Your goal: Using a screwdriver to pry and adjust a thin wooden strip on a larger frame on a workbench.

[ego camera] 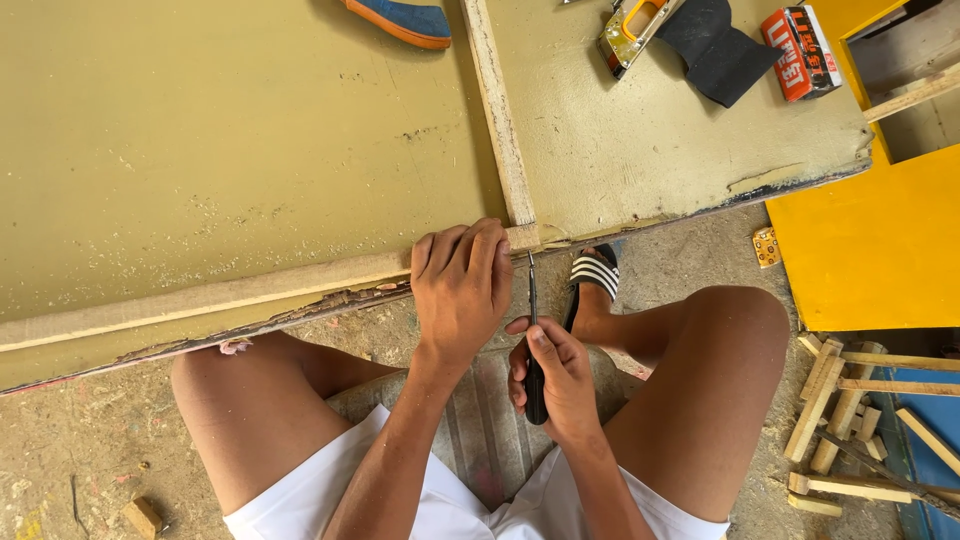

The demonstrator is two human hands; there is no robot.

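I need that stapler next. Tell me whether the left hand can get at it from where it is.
Probably not without leaning. The left hand presses on the wood strip at the near edge of the board; the stapler lies at the far edge. Nothing blocks the way.

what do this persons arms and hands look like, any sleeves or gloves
Both arms are bare from the elbow down, with no sleeves in view. The left hand and right hand wear no gloves, rings, watch or wristbands. Fingernails are short and unpainted. The only clothing showing is white shorts and a black sandal with white stripes.
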